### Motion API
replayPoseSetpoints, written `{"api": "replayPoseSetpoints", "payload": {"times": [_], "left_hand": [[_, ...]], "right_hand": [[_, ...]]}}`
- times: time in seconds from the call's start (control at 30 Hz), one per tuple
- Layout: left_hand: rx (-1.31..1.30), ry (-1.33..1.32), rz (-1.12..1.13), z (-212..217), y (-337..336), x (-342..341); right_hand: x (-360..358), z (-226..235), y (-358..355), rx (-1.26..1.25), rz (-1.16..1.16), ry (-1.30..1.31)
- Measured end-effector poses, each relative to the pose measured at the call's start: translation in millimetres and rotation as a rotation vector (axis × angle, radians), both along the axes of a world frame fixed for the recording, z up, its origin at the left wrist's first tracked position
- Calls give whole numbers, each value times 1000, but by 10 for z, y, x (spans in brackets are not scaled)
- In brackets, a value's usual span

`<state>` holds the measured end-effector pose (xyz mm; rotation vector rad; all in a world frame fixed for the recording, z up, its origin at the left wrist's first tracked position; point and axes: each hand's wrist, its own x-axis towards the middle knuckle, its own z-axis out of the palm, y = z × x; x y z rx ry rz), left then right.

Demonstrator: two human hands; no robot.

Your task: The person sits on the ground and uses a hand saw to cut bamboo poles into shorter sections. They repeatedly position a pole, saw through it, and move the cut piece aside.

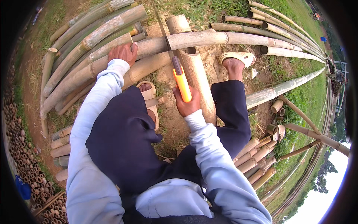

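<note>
My right hand [187, 100] is closed around the orange handle of a hand saw [182, 84]. The thin dark blade points away from me and lies across a long bamboo pole [209, 38], its edge at the pole where it crosses a thick bamboo block [199, 74]. Left of the blade, my left hand [123, 54] grips the same pole from above, its fingers curled over the far side. The pole rests across the block, in front of its open notch. How deep the blade sits in the pole I cannot tell.
Bamboo poles [97, 35] lie stacked at the left, and several more [287, 31] at the far right. Short cut pieces [257, 160] are piled beside my right leg, others [61, 149] at the lower left. My sandalled feet [238, 59] stand either side of the block.
</note>
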<state>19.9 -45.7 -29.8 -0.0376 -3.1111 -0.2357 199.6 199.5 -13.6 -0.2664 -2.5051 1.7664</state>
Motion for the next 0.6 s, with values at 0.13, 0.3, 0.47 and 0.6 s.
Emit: {"api": "replayPoseSetpoints", "payload": {"times": [0.13, 0.3, 0.47, 0.6], "left_hand": [[-12, -33, 47, -5, -50, 60], [15, 15, 49, -54, -52, 35], [22, -31, 30, 52, 114, -1], [40, -37, 51, 29, -48, -61]], "right_hand": [[1641, 527, 277, 77, 7, -163], [1375, 542, 262, 101, 18, -177], [-298, 59, -26, 91, 19, -14], [151, 53, 77, -37, 3, -34]]}}
